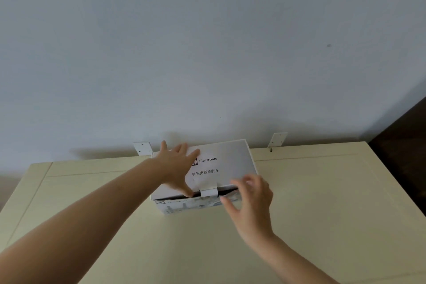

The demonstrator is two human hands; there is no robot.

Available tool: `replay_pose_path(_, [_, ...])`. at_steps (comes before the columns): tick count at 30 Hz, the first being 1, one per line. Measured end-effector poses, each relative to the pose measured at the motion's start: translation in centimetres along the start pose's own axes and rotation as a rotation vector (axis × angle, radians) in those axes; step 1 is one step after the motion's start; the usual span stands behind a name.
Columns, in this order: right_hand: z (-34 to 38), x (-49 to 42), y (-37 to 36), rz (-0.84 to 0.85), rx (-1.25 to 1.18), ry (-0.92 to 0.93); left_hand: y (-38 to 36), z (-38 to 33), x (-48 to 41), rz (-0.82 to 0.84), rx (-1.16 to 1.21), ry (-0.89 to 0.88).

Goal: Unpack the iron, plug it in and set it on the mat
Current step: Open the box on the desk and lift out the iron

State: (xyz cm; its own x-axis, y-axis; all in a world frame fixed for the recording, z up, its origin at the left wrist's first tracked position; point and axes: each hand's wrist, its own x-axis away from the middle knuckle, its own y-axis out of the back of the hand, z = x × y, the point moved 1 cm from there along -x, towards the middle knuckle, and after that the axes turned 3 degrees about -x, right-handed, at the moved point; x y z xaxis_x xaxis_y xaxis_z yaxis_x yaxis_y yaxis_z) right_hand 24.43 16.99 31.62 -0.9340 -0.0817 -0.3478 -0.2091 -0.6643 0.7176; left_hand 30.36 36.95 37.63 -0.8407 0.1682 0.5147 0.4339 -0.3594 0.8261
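Wall pale and plain; a cream top runs up to it. The box stands on the top at its far edge, close to the wall, straight ahead of me, its long axis running left to right. The iron is not seen; I judge it is inside. No mat or socket is in view. The lid appears hinged on the far side; a dark gap shows along its near edge, so it opens toward me. My left hand lies flat on the lid's left part, fingers spread wide, thumb down at the gap. My right hand is at the near right corner, fingers loosely bent and blurred; whether it grips the edge I cannot tell. The tab hangs over the near edge between the hands, about equally close to both. Judgement: the lift must start from the near edge, swinging the lid up and away.
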Motion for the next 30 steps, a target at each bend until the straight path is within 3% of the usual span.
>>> replay_pose_path(3, [1.9, 0.8, -1.1, 0.167, -0.002, -0.017, -0.5, -0.3, 0.3, -0.07, 0.036, -0.01])
replay_pose_path(6, [2.9, 0.6, -1.8, 0.333, -0.247, -0.351, -0.4, -0.3, 0.1, -0.103, 0.03, -0.021])
replay_pose_path(9, [3.1, 0.5, -2.3, 0.282, -0.6, -0.592, -0.4, -0.5, -0.3, -0.125, 0.017, -0.018])
replay_pose_path(12, [3.4, 1.4, -2.4, 0.27, -0.692, -0.612, -0.6, -0.4, -0.7, -0.126, 0.006, -0.009])
replay_pose_path(15, [3.1, 1.9, -1.9, 0.243, -0.534, -0.511, -0.4, -0.3, -0.6, -0.112, 0.016, -0.032])
replay_pose_path(19, [1.7, 0.6, -0.9, 0.023, -0.112, -0.054, 0.7, 0.6, -0.5, -0.025, 0.186, -0.068])
replay_pose_path(21, [1.1, -0.2, -0.3, -0.024, 0.045, 0.075, 1.7, 1.2, -0.4, 0.031, 0.276, -0.079])
replay_pose_path(26, [0.2, -1.4, 0.7, 0.025, 0.274, 0.263, 4.9, 3.2, 0.5, 0.133, 0.417, -0.074])
replay_pose_path(30, [0.6, -3.8, 1.6, 0.068, 0.352, 0.299, 6.2, 5.5, 1.7, 0.139, 0.663, -0.102])
